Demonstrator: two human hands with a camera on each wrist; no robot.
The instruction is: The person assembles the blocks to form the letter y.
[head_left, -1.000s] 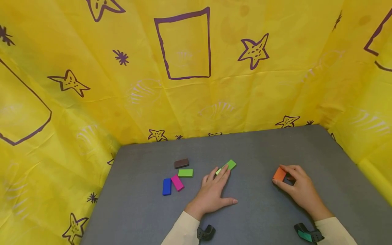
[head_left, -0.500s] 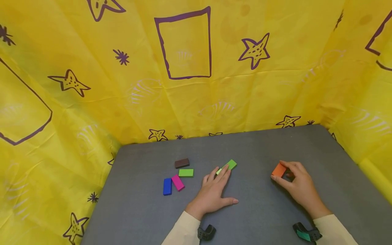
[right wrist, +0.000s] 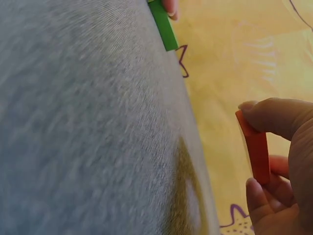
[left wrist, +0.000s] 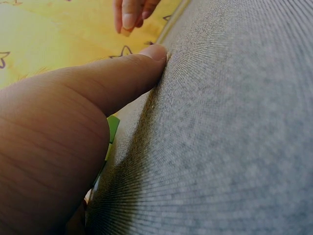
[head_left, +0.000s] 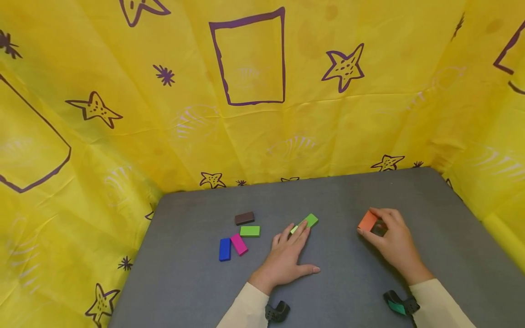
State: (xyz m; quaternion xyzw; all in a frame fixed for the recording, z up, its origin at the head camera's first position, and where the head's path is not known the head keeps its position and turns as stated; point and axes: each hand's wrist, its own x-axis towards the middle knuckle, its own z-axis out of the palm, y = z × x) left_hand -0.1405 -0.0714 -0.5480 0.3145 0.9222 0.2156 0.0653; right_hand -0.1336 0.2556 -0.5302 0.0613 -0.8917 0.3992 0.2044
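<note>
Orange block (head_left: 367, 221) pinched in right grip (head_left: 395, 241), seemingly above the table (head_left: 340, 296).

The left hand (head_left: 285, 262) hides part of the green block (head_left: 312, 220), the right hand (head_left: 395, 241) covers bits of the orange block (head_left: 367, 221), and the head view's edges cut off both sleeves (head_left: 246, 310) at the bottom and a star (head_left: 139, 9) at the top.

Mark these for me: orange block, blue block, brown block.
Orange block (head_left: 367, 221): head view, middle of the broad face.
Blue block (head_left: 224, 249): head view, middle of the top face.
Brown block (head_left: 244, 217): head view, middle of the top face.
</note>
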